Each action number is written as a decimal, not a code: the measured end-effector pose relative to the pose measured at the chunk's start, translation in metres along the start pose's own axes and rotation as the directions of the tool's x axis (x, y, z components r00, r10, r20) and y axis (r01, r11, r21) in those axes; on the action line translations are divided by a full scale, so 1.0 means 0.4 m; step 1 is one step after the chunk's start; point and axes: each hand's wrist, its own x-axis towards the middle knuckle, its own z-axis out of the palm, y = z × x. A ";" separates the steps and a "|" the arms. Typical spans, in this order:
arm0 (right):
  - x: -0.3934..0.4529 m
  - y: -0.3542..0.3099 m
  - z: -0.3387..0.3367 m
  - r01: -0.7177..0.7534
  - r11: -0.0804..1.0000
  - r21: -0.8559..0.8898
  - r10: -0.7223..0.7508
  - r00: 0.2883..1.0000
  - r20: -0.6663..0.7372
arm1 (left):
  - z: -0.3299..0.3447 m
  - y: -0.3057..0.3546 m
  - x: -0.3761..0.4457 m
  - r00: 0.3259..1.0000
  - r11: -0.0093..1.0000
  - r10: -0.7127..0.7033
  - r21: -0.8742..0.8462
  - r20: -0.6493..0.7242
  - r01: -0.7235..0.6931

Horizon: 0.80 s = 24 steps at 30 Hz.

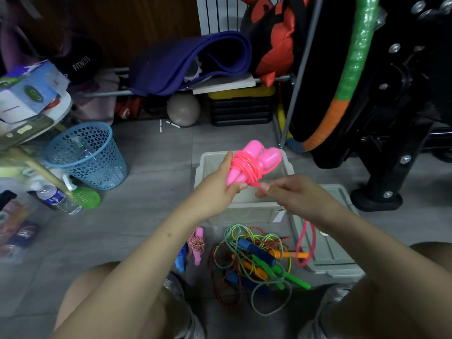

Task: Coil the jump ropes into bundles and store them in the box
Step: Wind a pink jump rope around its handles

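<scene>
The left hand [221, 185] grips the pink jump rope [254, 162] bundle over the box [244, 204]; the right hand [286, 192] apparently pinches its loose end.

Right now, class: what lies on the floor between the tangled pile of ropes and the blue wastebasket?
In the head view, a small red-and-white rope bundle with pink handles lies between the tangled pile and the wastebasket; otherwise bare floor.

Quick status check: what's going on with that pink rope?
Left hand grips pink rope bundle over open box. Right hand pinches loose end. Tangled ropes still on floor.
</scene>
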 end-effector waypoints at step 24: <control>0.005 -0.010 -0.028 0.443 0.722 -0.531 -0.498 0.866 0.044 | 0.029 0.058 -0.045 0.958 0.940 0.161 0.260 0.236 -0.222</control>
